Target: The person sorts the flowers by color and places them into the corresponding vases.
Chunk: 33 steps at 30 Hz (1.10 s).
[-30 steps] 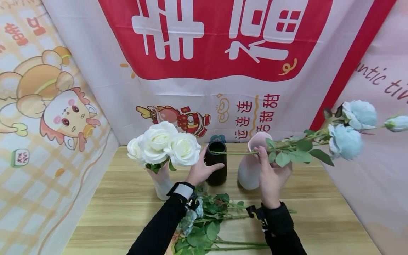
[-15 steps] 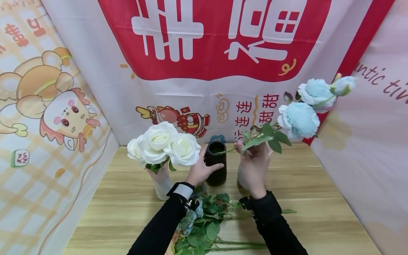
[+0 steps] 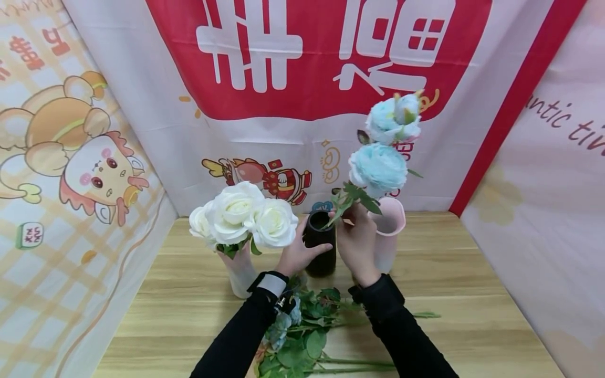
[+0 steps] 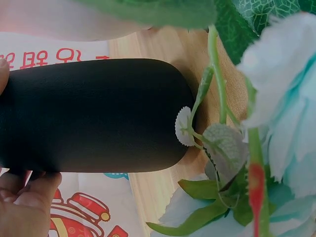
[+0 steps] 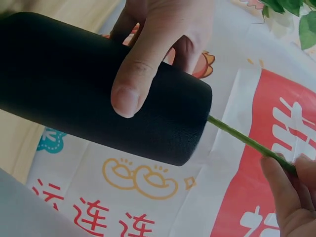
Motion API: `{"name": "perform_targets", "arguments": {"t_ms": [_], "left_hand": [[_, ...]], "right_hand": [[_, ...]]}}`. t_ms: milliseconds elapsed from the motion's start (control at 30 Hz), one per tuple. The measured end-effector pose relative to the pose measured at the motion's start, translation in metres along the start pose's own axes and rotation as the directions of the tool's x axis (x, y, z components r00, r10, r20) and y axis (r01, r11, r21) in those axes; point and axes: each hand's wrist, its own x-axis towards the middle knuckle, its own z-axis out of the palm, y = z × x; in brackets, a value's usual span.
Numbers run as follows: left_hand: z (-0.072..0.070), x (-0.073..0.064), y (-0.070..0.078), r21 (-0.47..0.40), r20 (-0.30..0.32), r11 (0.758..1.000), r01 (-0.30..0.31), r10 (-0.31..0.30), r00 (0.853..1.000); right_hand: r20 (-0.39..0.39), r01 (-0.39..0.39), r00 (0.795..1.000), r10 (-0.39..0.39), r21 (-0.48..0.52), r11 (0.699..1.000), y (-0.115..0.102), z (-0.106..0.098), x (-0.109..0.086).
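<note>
My left hand (image 3: 299,253) grips a matte black vase (image 3: 322,260) round its side, thumb across the front; the right wrist view shows that thumb (image 5: 129,94) on the dark wall. Pinched in my right hand (image 3: 357,245), an artificial spray of light-blue flowers (image 3: 379,169) rises nearly upright, leaning a little right. Two full blooms and a bud show at its top. Its green stem (image 5: 239,135) runs from the right fingertips into the vase's mouth, where the lower end is hidden. The vase stands upright on the wooden table (image 3: 189,315).
Left of the black vase, a pale vase (image 3: 240,273) holds white roses (image 3: 236,210). Close behind my right hand stands a pink-and-white vase (image 3: 388,239). Several leafy stems (image 3: 302,341) with blue blooms lie between the forearms. A printed cloth (image 3: 264,128) hangs at the back.
My right hand has moved left towards the black vase and swung the light-blue spray from nearly level to almost upright, its stem end at the mouth. The left hand has stayed in place.
</note>
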Motion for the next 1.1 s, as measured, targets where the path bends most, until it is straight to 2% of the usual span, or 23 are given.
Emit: {"name": "perform_targets", "arguments": {"t_ms": [100, 167, 200, 233, 300, 400, 533, 633, 733, 833, 867, 967, 1033, 1100], "left_hand": [[0.001, 0.0, 0.0, -0.003, 0.008, 1.0, -0.003, 0.003, 1.0], [0.0, 0.0, 0.0, -0.024, 0.013, 0.999, -0.032, 0.032, 0.999], [0.0, 0.001, -0.001, -0.03, 0.014, 0.999, -0.043, 0.044, 0.999], [-0.001, 0.001, -0.001, -0.036, 0.013, 0.998, -0.053, 0.053, 0.998], [-0.002, 0.001, -0.001, -0.038, 0.008, 0.996, -0.081, 0.082, 0.997], [-0.002, 0.002, -0.002, -0.019, 0.0, 0.994, -0.107, 0.107, 0.994], [-0.002, 0.002, -0.001, -0.007, 0.02, 0.993, -0.116, 0.116, 0.993], [-0.002, 0.001, -0.001, 0.002, 0.027, 0.993, -0.121, 0.12, 0.992], [-0.002, 0.002, -0.002, 0.023, 0.008, 0.985, -0.172, 0.172, 0.985], [-0.001, 0.004, -0.003, 0.044, -0.007, 0.975, -0.216, 0.217, 0.976], [-0.001, 0.004, -0.003, 0.06, -0.009, 0.978, -0.201, 0.202, 0.979], [0.0, 0.001, -0.003, 0.046, 0.007, 0.996, -0.074, 0.073, 0.997], [0.0, -0.001, -0.001, 0.039, 0.015, 0.999, 0.028, -0.028, 0.999], [0.0, -0.003, 0.0, 0.039, 0.01, 0.996, 0.076, -0.076, 0.997]], "right_hand": [[0.037, 0.027, 0.999, -0.028, 0.016, 1.0, 0.003, 0.003, 0.0], [0.064, 0.053, 0.996, -0.054, 0.014, 0.998, 0.002, 0.006, 0.001], [0.068, 0.075, 0.995, -0.074, -0.001, 0.997, 0.002, 0.007, 0.002], [0.084, 0.078, 0.994, -0.074, -0.039, 0.996, -0.007, 0.006, 0.004], [0.093, 0.105, 0.991, -0.096, -0.098, 0.99, -0.008, 0.009, 0.005], [0.115, 0.1, 0.99, -0.08, -0.181, 0.978, -0.006, 0.013, 0.005], [0.164, 0.069, 0.986, -0.03, -0.239, 0.969, 0.004, 0.017, 0.001], [0.194, 0.098, 0.98, -0.046, -0.268, 0.958, 0.012, 0.02, -0.002], [0.219, 0.146, 0.972, -0.085, -0.277, 0.95, 0.017, 0.021, -0.005], [0.238, 0.154, 0.967, -0.09, -0.27, 0.95, 0.018, 0.022, -0.008], [0.238, 0.147, 0.968, -0.082, -0.27, 0.952, 0.018, 0.022, -0.009], [0.22, 0.125, 0.973, -0.063, -0.277, 0.953, 0.017, 0.019, -0.016], [0.195, 0.121, 0.979, -0.067, -0.28, 0.952, 0.016, 0.017, -0.021], [0.169, 0.117, 0.983, -0.073, -0.27, 0.956, 0.012, 0.014, -0.028]]}}
